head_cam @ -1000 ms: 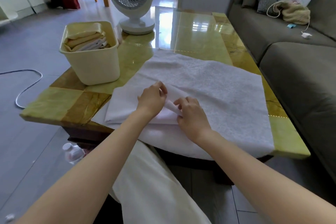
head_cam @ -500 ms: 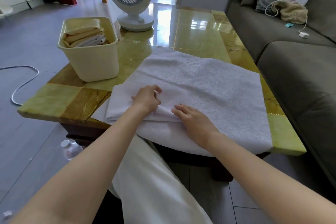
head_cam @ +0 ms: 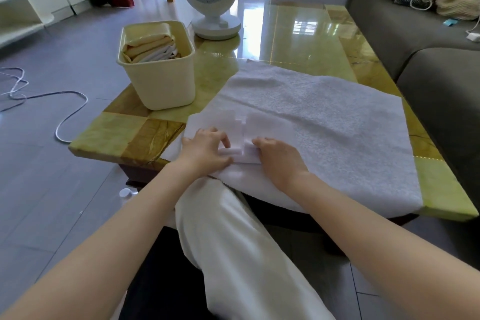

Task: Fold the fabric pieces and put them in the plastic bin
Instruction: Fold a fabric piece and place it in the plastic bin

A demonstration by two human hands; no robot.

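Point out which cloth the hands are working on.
The small smooth white cloth, lying on the big fluffy towel; the other folded cloths sit in the bin.

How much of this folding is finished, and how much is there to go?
Done: several folded pieces already sit in the bin. In hand: the left hand and right hand hold a small white cloth, partly folded. Left: finishing that fold and placing it in the bin. The big white towel beneath lies unfolded; whether it counts as part of the job, I cannot tell.
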